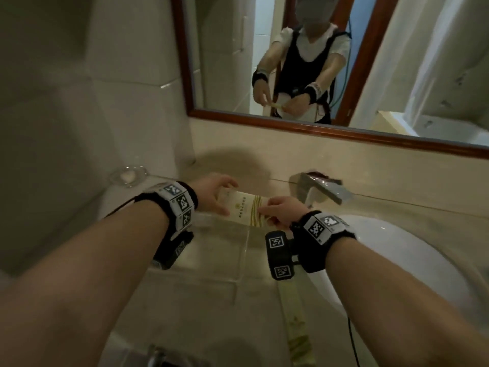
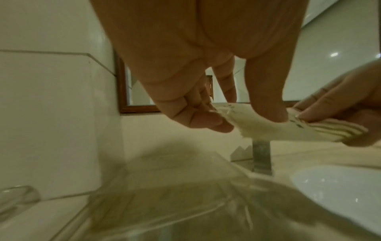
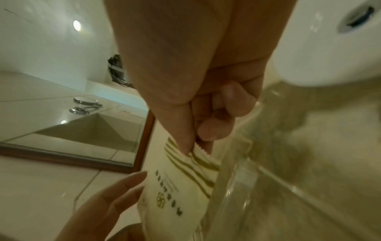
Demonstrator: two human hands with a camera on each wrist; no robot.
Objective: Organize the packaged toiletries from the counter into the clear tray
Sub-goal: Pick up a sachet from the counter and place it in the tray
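A cream sachet [image 1: 242, 206] with olive stripes and a small flower logo is held level between both hands, just above the far end of the clear tray [image 1: 211, 260]. My left hand [image 1: 227, 198] pinches its plain end with thumb and fingers. At the striped end, my right hand [image 1: 264, 210] pinches it. The left wrist view shows the sachet [image 2: 268, 128] under my left thumb, with the tray [image 2: 164, 195] below. In the right wrist view the striped end of the sachet [image 3: 181, 182] hangs beside the tray wall [image 3: 237, 176]. What lies in the tray is blurred.
A long cream and green packet [image 1: 293, 319] lies on the counter between the tray and the white sink [image 1: 397, 260]. The chrome faucet [image 1: 322, 192] stands behind my right hand. A glass soap dish [image 1: 128, 176] sits at the back left by the tiled wall. A wood-framed mirror [image 1: 317, 128] hangs behind.
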